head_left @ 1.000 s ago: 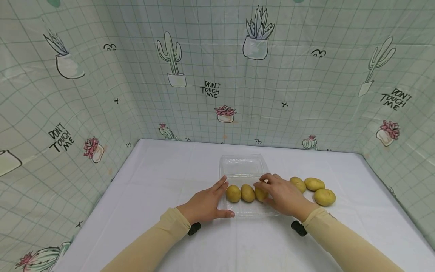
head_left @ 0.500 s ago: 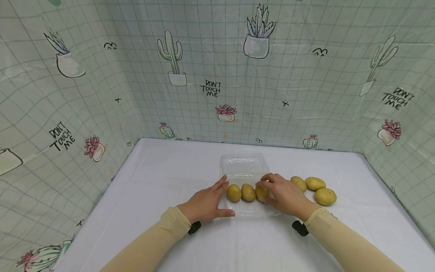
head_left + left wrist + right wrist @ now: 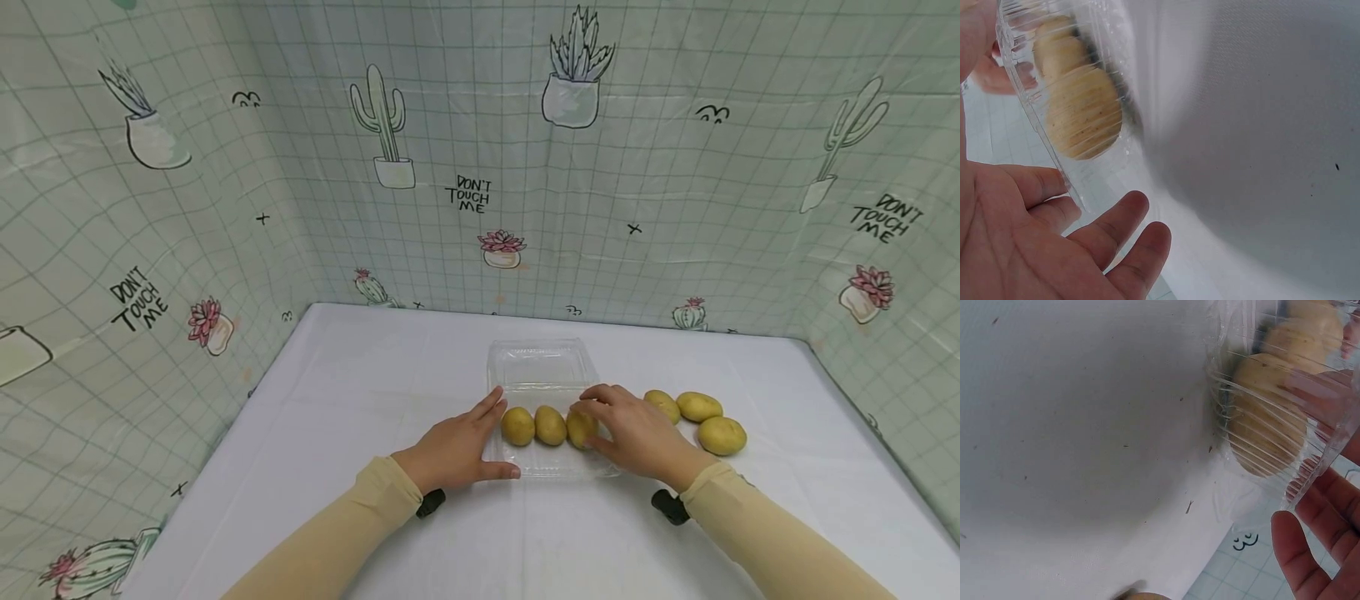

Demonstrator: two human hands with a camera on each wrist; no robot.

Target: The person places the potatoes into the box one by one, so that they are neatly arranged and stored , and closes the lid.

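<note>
A clear plastic clamshell box [image 3: 542, 363] lies with its lid folded back on the white table. Three potatoes stand in a row in its base: a left one [image 3: 518, 427], a middle one [image 3: 551, 426] and a right one [image 3: 582, 432]. My left hand [image 3: 453, 450] rests along the box's left side, fingers and thumb spread; in the left wrist view its fingers [image 3: 1110, 231] touch the ribbed wall. My right hand [image 3: 637, 433] reaches over the right side, fingertips and thumb around the right potato. Through the wall, the right wrist view shows this potato [image 3: 1266, 425].
Outside the box, right of my right hand, lie three more potatoes: one near the wrist [image 3: 662, 406], one behind [image 3: 699, 406] and one in front [image 3: 722, 436]. A cloth printed with cacti [image 3: 450, 250] hangs behind the white table [image 3: 390, 350] and at both sides.
My right hand has eased slightly to the right, showing more of the right potato under its fingers. The left hand keeps its place against the box.
</note>
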